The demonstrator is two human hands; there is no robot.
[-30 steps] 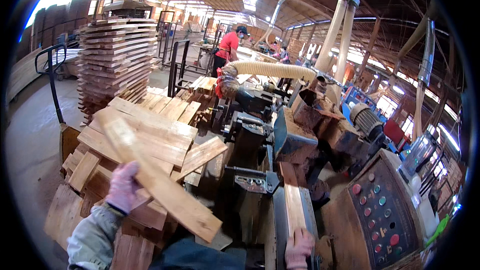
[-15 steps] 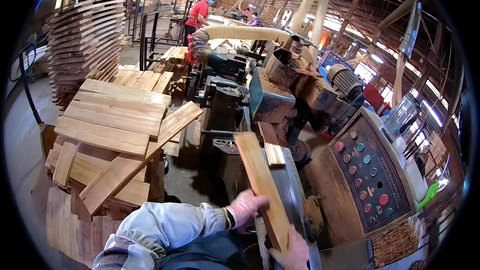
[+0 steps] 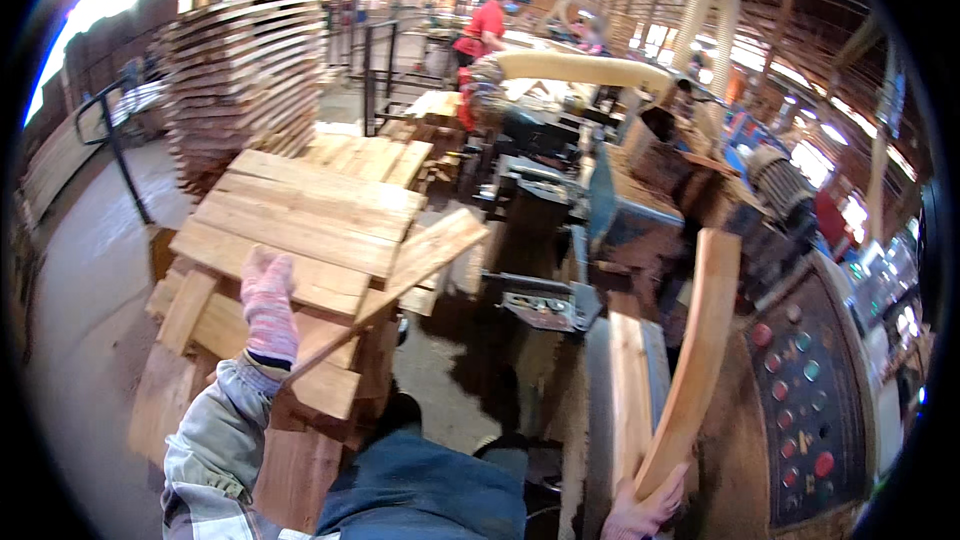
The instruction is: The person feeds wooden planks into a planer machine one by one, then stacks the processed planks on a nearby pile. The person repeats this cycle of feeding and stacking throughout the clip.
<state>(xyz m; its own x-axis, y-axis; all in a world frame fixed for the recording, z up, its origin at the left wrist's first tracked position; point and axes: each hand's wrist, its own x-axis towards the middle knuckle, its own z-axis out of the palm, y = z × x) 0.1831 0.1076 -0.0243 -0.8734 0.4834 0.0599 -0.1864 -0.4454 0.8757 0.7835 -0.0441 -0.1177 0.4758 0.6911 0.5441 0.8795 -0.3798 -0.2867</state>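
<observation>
My left hand (image 3: 270, 308), in a pale pinkish knit glove, reaches over the pile at my left. Its fingers stretch forward over the near edge of a wooden board (image 3: 265, 258), and the hand holds nothing I can see. At the lower right my right hand (image 3: 648, 512) is closed round the near end of another wooden board (image 3: 697, 350), which tilts up and away from me. Beneath that board, a second board (image 3: 628, 380) lies along the metal bed of the machine. A loose board (image 3: 430, 262) crosses the pile diagonally.
A tall stack of boards (image 3: 245, 70) stands behind the pile. Ahead is a dusty machine (image 3: 640, 202) with a cream hose (image 3: 585, 68). A control panel (image 3: 808, 400) with coloured buttons rises at the right. Farther off, a person in red (image 3: 484, 28) stands working.
My left hand has let go of the board over the machine and moved left to the pile. My right hand still holds that board, now tilted up farther right. The view has turned left.
</observation>
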